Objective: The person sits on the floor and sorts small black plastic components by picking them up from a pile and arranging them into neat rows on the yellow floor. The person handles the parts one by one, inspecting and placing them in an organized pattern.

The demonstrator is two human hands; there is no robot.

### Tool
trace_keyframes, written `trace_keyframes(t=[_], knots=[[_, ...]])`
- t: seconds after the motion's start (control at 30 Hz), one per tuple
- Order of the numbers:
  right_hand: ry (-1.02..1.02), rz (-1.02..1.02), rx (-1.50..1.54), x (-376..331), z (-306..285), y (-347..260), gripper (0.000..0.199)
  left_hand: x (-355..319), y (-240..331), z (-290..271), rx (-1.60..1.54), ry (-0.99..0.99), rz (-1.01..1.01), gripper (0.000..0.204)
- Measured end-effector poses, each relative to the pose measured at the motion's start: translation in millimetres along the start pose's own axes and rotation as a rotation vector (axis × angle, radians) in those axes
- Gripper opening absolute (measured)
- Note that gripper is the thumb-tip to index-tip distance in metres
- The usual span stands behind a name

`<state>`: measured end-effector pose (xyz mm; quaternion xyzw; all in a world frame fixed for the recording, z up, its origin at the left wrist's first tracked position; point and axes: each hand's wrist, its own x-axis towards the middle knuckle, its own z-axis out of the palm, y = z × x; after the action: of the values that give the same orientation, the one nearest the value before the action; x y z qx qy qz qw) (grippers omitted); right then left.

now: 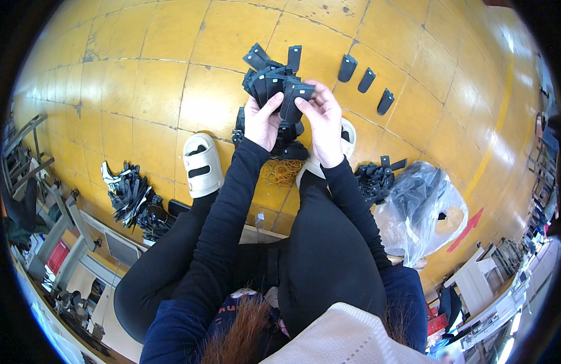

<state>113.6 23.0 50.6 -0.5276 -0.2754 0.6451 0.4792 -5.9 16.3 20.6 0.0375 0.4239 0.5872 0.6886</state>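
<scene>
Both my hands are raised over the floor between my feet. My left hand (263, 124) is closed round a fanned bunch of flat black pieces (266, 86), its thumb lying across them. In my right hand (324, 120), thumb and fingers pinch a few more black pieces (295, 104) with small white labels at their ends. The two bunches are side by side and nearly touching. Further black pieces (294, 57) show just beyond the hands; I cannot tell whether they are held or lie lower. Under my wrists a pile of black pieces (288, 149) is partly hidden.
Yellow rubber bands (282, 173) lie between my sandals (203, 165). Three black pieces (366, 79) rest apart at the far right. Black bundles (130, 194) lie to the left, others (375, 181) to the right, beside a clear plastic bag (421, 209). Metal racks (68, 242) stand at left.
</scene>
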Motion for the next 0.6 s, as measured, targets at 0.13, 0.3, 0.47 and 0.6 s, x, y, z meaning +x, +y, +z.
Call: trace_keyframes(t=[0.13,0.3,0.47,0.6], knots=[[-0.042,0.025,0.054,-0.3,-8.6,2.3,0.032,-0.7,1.4,-0.2,-0.018,-0.032,-0.008,0.032],[-0.053,0.099,0.300,2.5,-12.5,-2.3,0.031,2.3,3.4,-1.1,0.000,-0.008,0.024,0.030],[0.060,-0.003,0.280,0.0,-9.3,-14.0,0.024,5.1,8.7,1.7,0.038,0.028,0.061,0.028],[0.093,-0.223,-0.437,7.0,-23.2,1.9,0.006,4.7,10.4,3.9,0.093,-0.008,0.052,0.030]])
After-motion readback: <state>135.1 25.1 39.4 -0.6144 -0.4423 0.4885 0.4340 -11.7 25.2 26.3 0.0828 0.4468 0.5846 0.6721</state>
